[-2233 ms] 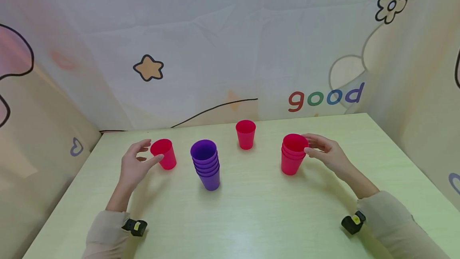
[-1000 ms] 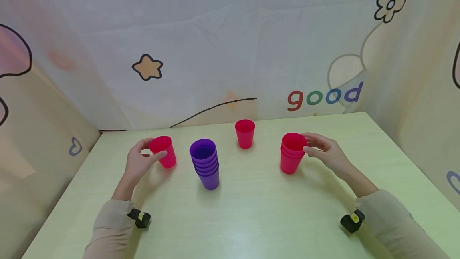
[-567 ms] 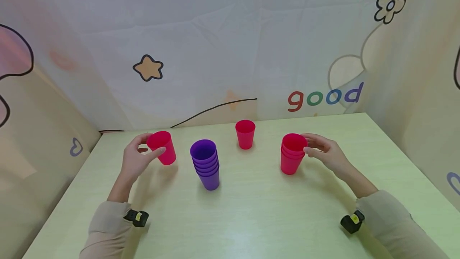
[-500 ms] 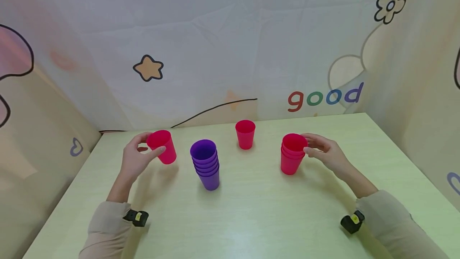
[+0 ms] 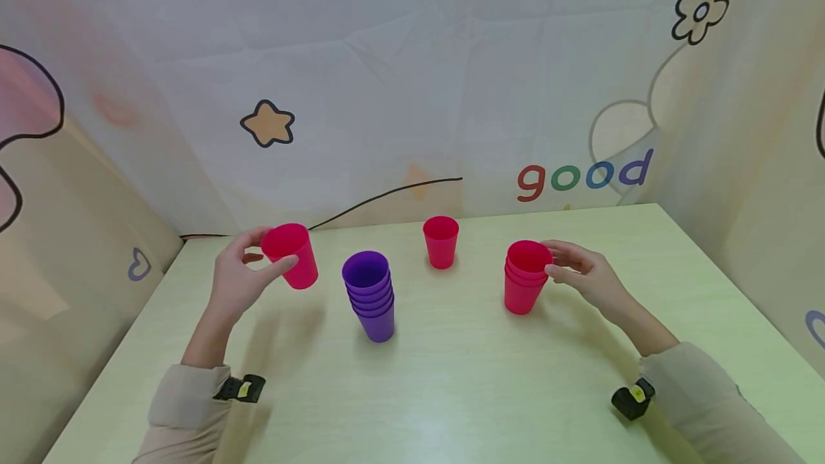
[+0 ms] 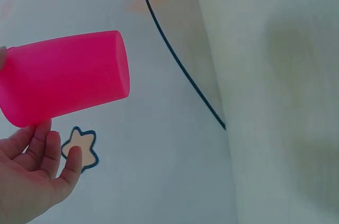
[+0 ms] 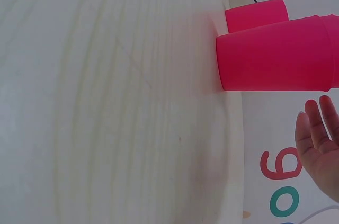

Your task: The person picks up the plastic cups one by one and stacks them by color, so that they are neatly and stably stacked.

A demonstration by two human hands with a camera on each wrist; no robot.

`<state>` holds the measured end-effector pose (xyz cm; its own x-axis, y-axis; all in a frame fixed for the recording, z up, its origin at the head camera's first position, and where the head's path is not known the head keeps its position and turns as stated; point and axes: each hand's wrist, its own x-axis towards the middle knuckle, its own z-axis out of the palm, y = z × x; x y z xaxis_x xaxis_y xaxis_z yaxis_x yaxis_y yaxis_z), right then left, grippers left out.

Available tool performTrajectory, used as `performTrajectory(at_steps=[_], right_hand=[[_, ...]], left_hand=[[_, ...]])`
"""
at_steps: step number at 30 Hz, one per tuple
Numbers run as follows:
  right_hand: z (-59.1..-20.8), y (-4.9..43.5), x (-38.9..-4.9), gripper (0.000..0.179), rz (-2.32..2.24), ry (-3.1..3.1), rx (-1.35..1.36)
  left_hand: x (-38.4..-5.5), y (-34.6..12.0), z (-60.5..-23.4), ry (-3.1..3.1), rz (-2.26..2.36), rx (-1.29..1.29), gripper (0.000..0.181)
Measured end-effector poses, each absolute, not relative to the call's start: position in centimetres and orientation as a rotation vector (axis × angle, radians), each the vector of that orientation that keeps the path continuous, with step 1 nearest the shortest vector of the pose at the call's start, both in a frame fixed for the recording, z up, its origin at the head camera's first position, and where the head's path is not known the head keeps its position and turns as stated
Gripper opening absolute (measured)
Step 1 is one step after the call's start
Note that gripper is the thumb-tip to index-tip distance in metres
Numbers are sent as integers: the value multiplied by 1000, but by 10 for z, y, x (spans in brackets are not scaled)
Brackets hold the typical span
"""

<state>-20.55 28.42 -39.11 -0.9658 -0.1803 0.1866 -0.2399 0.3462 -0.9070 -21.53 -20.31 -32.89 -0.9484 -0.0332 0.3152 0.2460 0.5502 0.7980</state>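
My left hand (image 5: 237, 276) holds a pinkish-red plastic cup (image 5: 300, 263) near its rim, thumb in front and fingers behind. That cup hangs tilted above the table, its shadow apart below it; in the left wrist view the cup (image 6: 69, 75) lies sideways across the picture. At the right, a stack of nested red cups (image 5: 522, 296) stands on the table. My right hand (image 5: 589, 278) grips this stack at its right rim between thumb and index finger. The right wrist view shows the stack (image 7: 275, 57) with the other fingers (image 7: 318, 128) held off its wall.
A stack of several purple cups (image 5: 376, 324) stands upright between the hands, just right of the lifted cup. One single red cup (image 5: 441, 245) stands farther back. The pale table (image 5: 438, 392) ends at a printed cloth backdrop (image 5: 387, 113).
My left hand has closed on the single red cup and raised it off the table, drawing slightly left. The right hand and its stack have stayed in place.
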Motion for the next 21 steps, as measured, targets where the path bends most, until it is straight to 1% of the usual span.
performTrajectory(at_steps=[9,16,21], right_hand=[[-390,284,-205,50,1724,-2530,394],[-391,284,-205,50,1724,-2527,395],[-392,284,-206,51,1728,-2527,392]], left_hand=[[-210,-195,-310,-2487,-1313,-200,59],[-208,-189,-298,-2413,-1296,-290,55],[-206,-185,-292,-2392,-1284,-304,54]])
